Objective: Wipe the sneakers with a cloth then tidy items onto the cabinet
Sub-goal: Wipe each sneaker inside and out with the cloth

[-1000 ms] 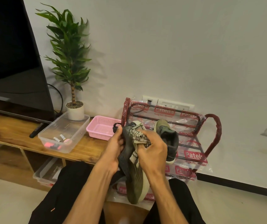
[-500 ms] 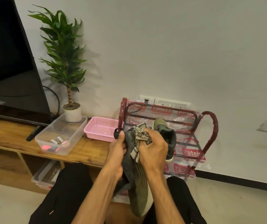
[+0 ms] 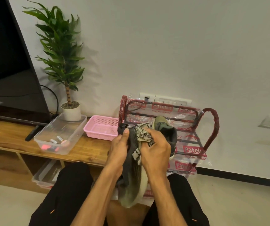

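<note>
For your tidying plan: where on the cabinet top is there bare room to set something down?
Bare wood lies on the cabinet left of the clear tub, in front of the TV, and along the front edge below the pink basket. The back is crowded: plant pot, tub and basket sit close together.

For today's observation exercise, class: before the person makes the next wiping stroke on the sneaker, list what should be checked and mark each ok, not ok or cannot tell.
1. Left hand has a firm grip on the olive-green suede sneaker: ok.
2. Right hand holds the patterned beige cloth against the sneaker: ok.
3. Second olive sneaker rests on the red metal shoe rack: ok.
4. Sneaker already clean: cannot tell.
5. Wooden cabinet top has free space: ok.
</note>
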The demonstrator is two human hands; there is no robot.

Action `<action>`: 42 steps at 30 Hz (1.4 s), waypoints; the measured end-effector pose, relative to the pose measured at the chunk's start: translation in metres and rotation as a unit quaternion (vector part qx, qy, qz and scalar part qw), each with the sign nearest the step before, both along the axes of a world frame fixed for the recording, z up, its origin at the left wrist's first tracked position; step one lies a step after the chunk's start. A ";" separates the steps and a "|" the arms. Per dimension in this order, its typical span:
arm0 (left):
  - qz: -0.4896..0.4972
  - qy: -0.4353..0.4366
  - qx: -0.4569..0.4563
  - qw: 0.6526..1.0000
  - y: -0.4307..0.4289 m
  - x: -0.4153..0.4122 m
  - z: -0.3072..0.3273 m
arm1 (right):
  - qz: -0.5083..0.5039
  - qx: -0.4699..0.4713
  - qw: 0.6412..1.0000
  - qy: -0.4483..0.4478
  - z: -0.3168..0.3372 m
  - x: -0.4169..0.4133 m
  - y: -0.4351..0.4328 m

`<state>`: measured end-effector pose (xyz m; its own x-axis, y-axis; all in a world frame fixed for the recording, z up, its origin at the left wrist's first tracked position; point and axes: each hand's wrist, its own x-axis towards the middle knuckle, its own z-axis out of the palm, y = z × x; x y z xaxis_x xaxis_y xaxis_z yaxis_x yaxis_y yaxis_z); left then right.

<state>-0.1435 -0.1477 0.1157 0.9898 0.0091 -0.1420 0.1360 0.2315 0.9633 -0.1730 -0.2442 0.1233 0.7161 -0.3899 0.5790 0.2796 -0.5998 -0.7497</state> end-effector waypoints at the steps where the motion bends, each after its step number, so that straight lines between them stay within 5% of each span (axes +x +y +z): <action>1: -0.004 -0.008 0.009 1.000 0.000 0.001 -0.001 | 0.011 -0.004 1.000 0.018 -0.002 -0.007 0.002; 10: -0.017 -0.125 0.106 0.986 -0.014 -0.017 -0.005 | -0.034 0.008 0.997 0.062 0.032 0.009 -0.006; 27: -0.053 -0.153 0.140 0.977 -0.002 -0.015 -0.015 | 0.035 0.037 0.986 0.160 0.027 -0.008 -0.016; 42: -0.046 -0.168 0.173 0.969 0.005 -0.013 -0.018 | -0.031 -0.047 0.992 0.112 0.012 0.009 -0.011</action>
<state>-0.1570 -0.1423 0.0980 0.9787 -0.0914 0.1837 -0.1933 -0.1114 0.9748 -0.1637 -0.2550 0.1356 0.8069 -0.3887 0.4448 0.0733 -0.6813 -0.7283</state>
